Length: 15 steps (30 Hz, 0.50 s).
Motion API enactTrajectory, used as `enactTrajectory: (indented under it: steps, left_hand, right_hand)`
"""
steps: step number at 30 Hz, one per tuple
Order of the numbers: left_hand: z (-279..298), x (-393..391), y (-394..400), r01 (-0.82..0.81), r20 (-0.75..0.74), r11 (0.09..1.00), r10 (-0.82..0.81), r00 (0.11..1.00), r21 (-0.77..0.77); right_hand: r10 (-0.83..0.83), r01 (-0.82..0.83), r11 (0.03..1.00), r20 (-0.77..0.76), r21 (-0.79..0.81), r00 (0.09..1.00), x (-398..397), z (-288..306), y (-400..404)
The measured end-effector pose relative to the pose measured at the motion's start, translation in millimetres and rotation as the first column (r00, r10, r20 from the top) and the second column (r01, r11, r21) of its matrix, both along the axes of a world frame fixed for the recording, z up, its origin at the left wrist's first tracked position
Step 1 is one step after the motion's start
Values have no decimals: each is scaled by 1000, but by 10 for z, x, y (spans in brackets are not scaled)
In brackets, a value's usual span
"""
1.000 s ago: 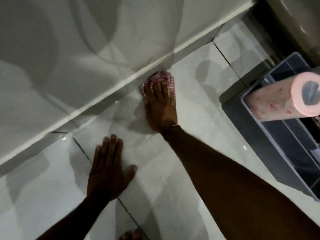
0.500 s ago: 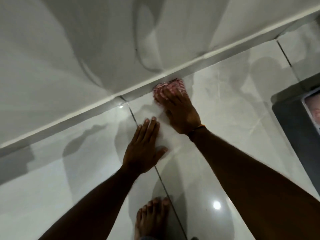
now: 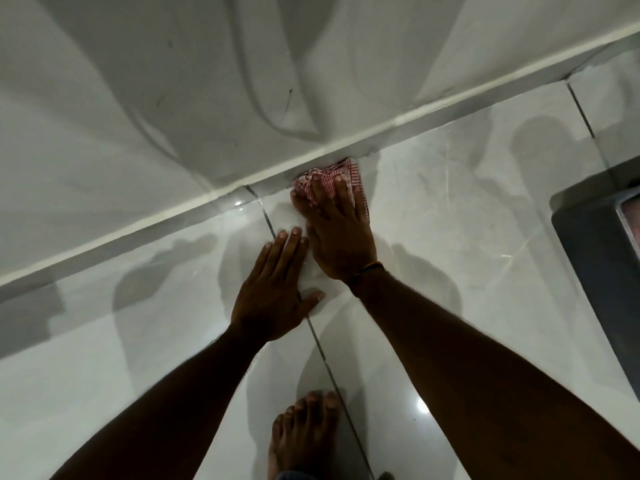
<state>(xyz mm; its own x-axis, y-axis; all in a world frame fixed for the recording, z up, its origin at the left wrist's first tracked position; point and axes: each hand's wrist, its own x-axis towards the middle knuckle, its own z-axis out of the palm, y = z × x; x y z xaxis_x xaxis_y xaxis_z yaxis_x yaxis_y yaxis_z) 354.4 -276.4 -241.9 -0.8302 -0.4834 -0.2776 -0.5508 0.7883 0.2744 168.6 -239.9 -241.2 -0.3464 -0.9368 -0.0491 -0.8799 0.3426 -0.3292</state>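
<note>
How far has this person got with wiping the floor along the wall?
Done: hard to judge, though the floor tiles near the foot shine. In hand: the right hand presses a checked cloth against the skirting, the left hand flat on the tile beside it. Left: pale streaks on the tile right of the cloth probably need a wipe.

Cloth (image 3: pixel 329 178): near half covered by fingers of right hand (image 3: pixel 341 240); full outline not visible. Grey bin (image 3: pixel 602 251), well right of cloth: cut off by frame edge, contents unreadable. Bare foot (image 3: pixel 304 434), below cloth: heel cut off at btm edge. Forearms below cloth: elbows out of frame.
</note>
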Motion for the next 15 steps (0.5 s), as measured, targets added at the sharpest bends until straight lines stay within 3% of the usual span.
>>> enactTrajectory:
  steps: [6,11,15]
  left_hand:
    - [-32,25,8,-11,3,1000,11,1000,-19]
    - [-32,-70,-31,-22,-29,998,20,999,-65]
    - [-57,-74,10,-53,-55,995,48,997,-90]
  right_hand:
    - [39,-39,999,-3,11,999,-94,-30,29]
    - [-252,252,968,-24,6,967,-967,-128,184]
    - [-315,329,940,-142,93,938,-1837,-88,446]
